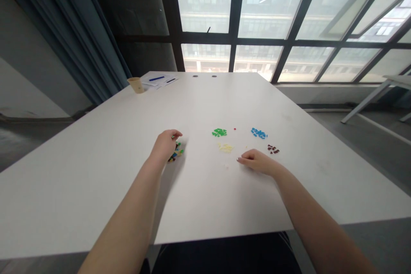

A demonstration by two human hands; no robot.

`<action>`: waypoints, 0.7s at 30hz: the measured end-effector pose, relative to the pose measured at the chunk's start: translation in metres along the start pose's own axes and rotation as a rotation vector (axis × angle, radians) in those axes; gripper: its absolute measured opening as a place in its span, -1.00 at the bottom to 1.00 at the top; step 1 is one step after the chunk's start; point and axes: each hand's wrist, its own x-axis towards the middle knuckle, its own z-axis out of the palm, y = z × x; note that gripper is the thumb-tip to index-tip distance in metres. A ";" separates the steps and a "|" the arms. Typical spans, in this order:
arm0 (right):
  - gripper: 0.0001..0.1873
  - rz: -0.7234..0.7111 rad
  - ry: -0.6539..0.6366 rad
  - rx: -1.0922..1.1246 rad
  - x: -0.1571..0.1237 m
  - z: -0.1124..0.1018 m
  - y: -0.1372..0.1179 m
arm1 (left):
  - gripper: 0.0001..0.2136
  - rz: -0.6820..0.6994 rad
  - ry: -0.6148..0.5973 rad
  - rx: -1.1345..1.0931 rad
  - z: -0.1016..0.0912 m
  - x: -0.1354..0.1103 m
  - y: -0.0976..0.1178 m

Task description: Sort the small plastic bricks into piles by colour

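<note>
We find our left hand (pixel 165 146) curled down over a mixed heap of small plastic bricks (pixel 176 153) in green, blue, yellow and dark red, its fingers arched at the heap's top edge. The heap sits at the hand's 4 o'clock, partly under the fingers; we cannot tell whether those fingers grip a brick. Our right hand (pixel 257 162) lies low on the table, its fingers loosely together and narrowly curved, pointing toward 9 o'clock, with no brick showing in them.

Around the right hand, sorted clusters of bricks lie apart from one another. A pale yellow cluster (pixel 225 147) sits at 10 o'clock, with a few pale crumbs of brick (pixel 226 165) just at 9 o'clock. A green cluster (pixel 219 132) lies beyond the yellow, a blue cluster (pixel 258 133) at 12 o'clock, and a dark red cluster (pixel 273 149) at 2 o'clock. One lone red brick (pixel 234 129) rests between the green and blue clusters.

The white table (pixel 96 171) carries everything. Well beyond our left hand, near the far edge, a paper cup (pixel 136 85) stands upright at 11 o'clock, beside printed sheets (pixel 163 79) with a blue pen (pixel 156 78) on them. A dark blue curtain (pixel 80 30) hangs at 10 o'clock, and tall gridded windows (pixel 272 8) fill 12 to 2 o'clock.
</note>
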 end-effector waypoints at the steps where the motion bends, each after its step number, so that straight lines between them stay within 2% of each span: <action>1: -0.50 -0.004 -0.037 -0.010 0.000 0.003 -0.001 | -0.87 -0.017 -0.033 0.017 0.001 0.002 -0.006; 4: -0.51 -0.004 -0.043 -0.041 -0.002 0.001 0.002 | -0.89 -0.047 -0.161 0.021 0.007 0.001 -0.016; 8: -0.50 0.029 0.032 -0.060 -0.006 -0.013 0.011 | -0.87 -0.077 -0.271 0.025 0.009 -0.005 -0.012; 12: -0.49 0.068 0.091 -0.064 -0.007 -0.018 0.014 | -0.89 -0.099 -0.311 0.087 0.007 -0.007 -0.006; 17: -0.50 0.088 -0.006 -0.056 -0.006 -0.012 0.010 | -0.94 -0.056 -0.323 0.124 0.006 -0.006 -0.002; 21: -0.49 0.093 -0.017 -0.066 -0.006 -0.011 0.010 | -0.94 -0.019 -0.291 0.005 0.004 -0.010 0.007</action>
